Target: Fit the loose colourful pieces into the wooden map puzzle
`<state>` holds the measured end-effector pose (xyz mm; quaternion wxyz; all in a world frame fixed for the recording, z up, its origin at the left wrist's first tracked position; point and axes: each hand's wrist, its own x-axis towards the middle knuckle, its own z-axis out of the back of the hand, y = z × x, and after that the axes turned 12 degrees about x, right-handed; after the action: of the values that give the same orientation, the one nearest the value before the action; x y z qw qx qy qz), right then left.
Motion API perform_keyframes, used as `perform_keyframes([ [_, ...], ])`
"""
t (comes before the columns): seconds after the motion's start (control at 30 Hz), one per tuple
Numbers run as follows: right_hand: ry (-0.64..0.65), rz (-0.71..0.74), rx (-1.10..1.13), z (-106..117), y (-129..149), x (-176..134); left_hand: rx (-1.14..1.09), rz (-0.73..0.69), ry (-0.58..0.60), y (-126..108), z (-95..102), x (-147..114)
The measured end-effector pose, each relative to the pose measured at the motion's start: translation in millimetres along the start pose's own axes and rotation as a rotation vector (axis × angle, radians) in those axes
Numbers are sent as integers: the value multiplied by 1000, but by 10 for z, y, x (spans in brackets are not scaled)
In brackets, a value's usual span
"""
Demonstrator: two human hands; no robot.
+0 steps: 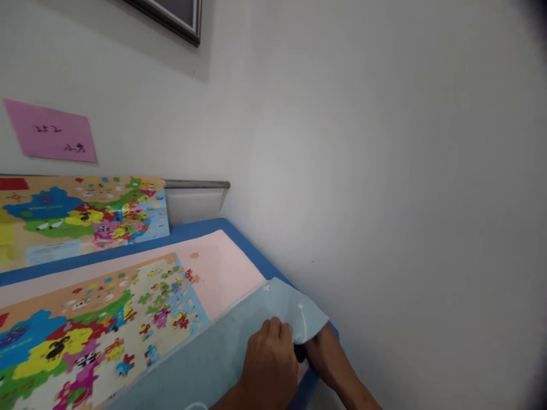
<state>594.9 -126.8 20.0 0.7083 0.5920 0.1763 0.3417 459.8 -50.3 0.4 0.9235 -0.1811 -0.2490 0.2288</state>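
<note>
The blue sheet lies at the desk's five o'clock corner, its edge pinched between both hands, left above and right underneath, apparently lifting it off the puzzle.

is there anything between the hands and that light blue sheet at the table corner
Nothing visible. The left hand lies on the light blue sheet with its fingers curled over a lifted fold, and the right hand is tucked under the raised corner near the wall. A small dark thing shows between the hands; what it is cannot be told.
</note>
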Motion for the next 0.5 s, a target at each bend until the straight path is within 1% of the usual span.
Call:
perform_keyframes([
  [0.07,-68,15,-40,222,-80,-46,49,-38,127,-19,31,-7],
  [0.13,-265,12,-99,422,-111,-57,94,-101,232,-47,78,-13],
  [0.2,-367,17,-134,523,-73,-27,108,-162,290,-85,116,-14],
  [0.23,-370,37,-146,521,-31,0,107,-177,299,-102,121,-12],
  [0.27,-340,70,-151,483,17,33,108,-181,305,-113,111,-12],
  [0.3,-267,109,-153,417,65,68,118,-183,306,-112,85,-16],
  [0.33,-168,145,-154,332,105,103,141,-195,305,-95,42,-27],
  [0.37,-35,182,-158,240,131,137,181,-229,297,-57,-12,-52],
  [0.4,121,220,-186,153,141,168,234,-278,265,5,-69,-94],
  [0.43,239,240,-220,81,137,195,289,-354,212,90,-116,-157],
  [0.47,327,243,-260,28,121,217,352,-437,119,195,-140,-245],
  [0.5,379,237,-308,-7,101,234,389,-488,-13,314,-130,-356],
])
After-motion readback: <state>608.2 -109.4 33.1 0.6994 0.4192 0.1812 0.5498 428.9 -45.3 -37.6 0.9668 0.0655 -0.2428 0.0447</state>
